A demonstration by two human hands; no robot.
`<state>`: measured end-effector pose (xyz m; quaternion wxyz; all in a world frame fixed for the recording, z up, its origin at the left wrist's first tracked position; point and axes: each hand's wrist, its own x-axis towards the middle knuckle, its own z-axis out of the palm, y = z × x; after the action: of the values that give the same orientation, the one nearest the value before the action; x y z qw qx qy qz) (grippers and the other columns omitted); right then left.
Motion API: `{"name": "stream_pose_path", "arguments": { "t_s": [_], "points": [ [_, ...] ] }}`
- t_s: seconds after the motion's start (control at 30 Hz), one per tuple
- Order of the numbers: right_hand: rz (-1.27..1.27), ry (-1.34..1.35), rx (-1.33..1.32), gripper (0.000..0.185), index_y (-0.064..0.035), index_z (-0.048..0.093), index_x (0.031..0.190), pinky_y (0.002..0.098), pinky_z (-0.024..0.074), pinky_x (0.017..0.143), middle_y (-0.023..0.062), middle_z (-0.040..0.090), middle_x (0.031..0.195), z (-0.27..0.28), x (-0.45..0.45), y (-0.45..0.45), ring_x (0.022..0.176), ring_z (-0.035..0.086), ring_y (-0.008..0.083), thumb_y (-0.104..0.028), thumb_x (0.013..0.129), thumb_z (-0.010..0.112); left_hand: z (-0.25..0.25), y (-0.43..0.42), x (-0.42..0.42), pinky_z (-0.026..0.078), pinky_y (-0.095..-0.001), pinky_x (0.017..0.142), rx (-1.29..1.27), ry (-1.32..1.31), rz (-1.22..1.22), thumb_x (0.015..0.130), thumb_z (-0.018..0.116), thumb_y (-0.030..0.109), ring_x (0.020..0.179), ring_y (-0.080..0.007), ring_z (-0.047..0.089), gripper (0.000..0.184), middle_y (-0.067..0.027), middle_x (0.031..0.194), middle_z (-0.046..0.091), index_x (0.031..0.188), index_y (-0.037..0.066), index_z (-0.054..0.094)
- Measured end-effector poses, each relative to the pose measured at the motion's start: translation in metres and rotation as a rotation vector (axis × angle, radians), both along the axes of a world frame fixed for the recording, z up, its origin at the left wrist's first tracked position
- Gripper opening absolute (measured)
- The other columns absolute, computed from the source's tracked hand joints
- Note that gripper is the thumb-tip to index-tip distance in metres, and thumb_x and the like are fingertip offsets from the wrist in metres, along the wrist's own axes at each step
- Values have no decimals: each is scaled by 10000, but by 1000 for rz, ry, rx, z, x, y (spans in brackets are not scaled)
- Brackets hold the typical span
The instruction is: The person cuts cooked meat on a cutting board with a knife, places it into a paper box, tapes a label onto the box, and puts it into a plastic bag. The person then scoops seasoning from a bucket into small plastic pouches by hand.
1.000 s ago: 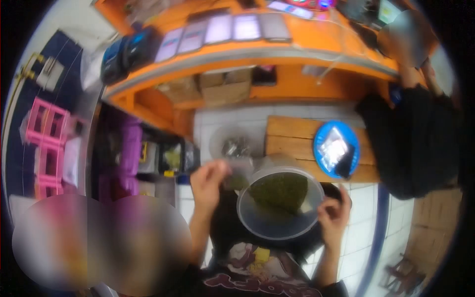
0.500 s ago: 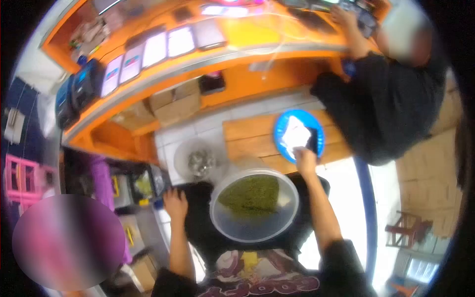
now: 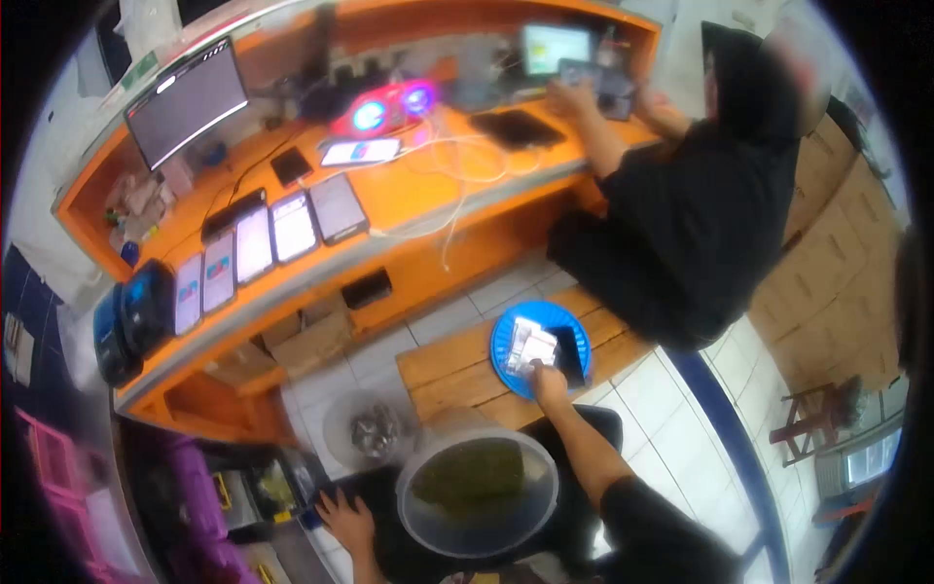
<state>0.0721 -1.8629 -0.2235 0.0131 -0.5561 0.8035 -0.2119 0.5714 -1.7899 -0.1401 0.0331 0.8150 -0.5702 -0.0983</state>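
Note:
On my lap rests a round clear tub (image 3: 477, 494) with green, finely cut material inside. To its left, my left hand (image 3: 347, 523) is spread flat over my dark-clothed leg, holding nothing. My right hand (image 3: 548, 382) reaches to the near edge of a blue round tray (image 3: 501, 341), its fingers closed at the white packets (image 3: 531, 347) there; what exactly they grip is too small to tell. A dark phone-like object (image 3: 567, 356) lies on the tray's right side. Left of the tub stands a clear container (image 3: 376, 431) holding shiny silvery pieces.
The blue tray sits on a wooden bench (image 3: 448, 378). Beyond is an orange counter (image 3: 389, 200) with several phones, cables and a monitor (image 3: 188, 102). A person in black (image 3: 696, 219) sits at the right, holding a device. Purple crates (image 3: 195, 487) stand at the left.
My right hand has left the tub's rim and reached the blue tray. My left hand has dropped from beside the tub and opened on my leg. The view has tilted up toward the counter.

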Motion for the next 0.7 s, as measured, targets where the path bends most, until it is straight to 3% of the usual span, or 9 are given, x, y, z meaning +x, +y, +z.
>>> {"name": "stream_pose_path", "arguments": {
  "t_s": [0.13, 0.23, 0.3, 0.33, 0.4, 0.43, 0.57, 0.6, 0.7],
  "points": [
    [-41, -83, 52, 250, -105, 639, 1139, 503, 528, 684, 191, 700, 816, 28, 2, 9, 728, 681, 392, -212, 921, 582, 5, -2, -4, 276, -610, 1113, -1, 21, -9, 884, 602, 331, 1421, -463, 264, 529, -188, 1556, 334, 1360, 101, 578],
    [-57, -130, -111, 261, -88, 641, 1152, 482, 534, 689, 198, 701, 852, 47, 4, 13, 732, 680, 379, -183, 911, 620, 0, -3, 3, 385, -534, 1065, -64, -82, -39, 914, 608, 296, 1338, -407, 433, 455, -222, 1451, 470, 1298, 53, 617],
    [-130, -131, -465, 260, -62, 655, 1129, 421, 541, 680, 186, 698, 894, 100, 16, 22, 768, 689, 322, -132, 881, 686, -30, -16, 36, 485, -400, 963, -407, 595, 178, 941, 627, 248, 1110, -298, 615, 357, -198, 1180, 647, 1176, -19, 657],
    [-174, -376, -656, 254, -82, 692, 1069, 396, 503, 671, 128, 652, 808, 137, 34, 29, 730, 618, 286, -69, 820, 739, -15, -25, 33, 485, -400, 963, -422, 584, 163, 941, 627, 248, 1110, -298, 615, 357, -198, 1180, 647, 1176, -19, 657],
    [-98, -404, -735, 255, -66, 694, 1049, 362, 492, 648, 93, 656, 803, 193, 62, 56, 707, 612, 234, -72, 804, 760, 68, -14, -15, 490, -268, 722, -643, 750, 68, 979, 591, 204, 828, -189, 668, 261, -148, 924, 716, 1020, -43, 666],
    [28, -360, -712, 248, -67, 697, 1039, 357, 488, 645, 85, 665, 819, 217, 77, 74, 710, 611, 226, -71, 800, 762, 114, -8, -53, 480, -252, 678, -560, 1062, 84, 1007, 550, 212, 813, -154, 646, 273, -118, 918, 703, 900, -21, 643],
    [532, -205, -598, 285, -87, 712, 1032, 350, 500, 675, 52, 688, 880, 256, 143, 120, 764, 633, 216, -104, 759, 792, 208, 19, -169, 516, -257, 725, -20, 1552, -128, 1033, 505, 333, 877, -174, 665, 455, -172, 1130, 684, 1235, -67, 581],
    [613, -199, -608, 307, -97, 721, 1031, 346, 505, 678, 46, 676, 843, 247, 156, 128, 766, 634, 219, -126, 739, 811, 187, 21, -172, 529, -272, 785, 97, 1636, -161, 1041, 483, 362, 929, -188, 673, 535, -190, 1197, 662, 1338, -82, 505],
    [672, -280, -555, 266, -106, 725, 1035, 355, 519, 726, 53, 695, 923, 247, 173, 139, 866, 659, 227, -137, 778, 784, 130, 25, -172, 528, -298, 860, 286, 1629, -125, 1053, 461, 354, 997, -201, 660, 519, -181, 1169, 670, 1308, -95, 521]
  ]
}}
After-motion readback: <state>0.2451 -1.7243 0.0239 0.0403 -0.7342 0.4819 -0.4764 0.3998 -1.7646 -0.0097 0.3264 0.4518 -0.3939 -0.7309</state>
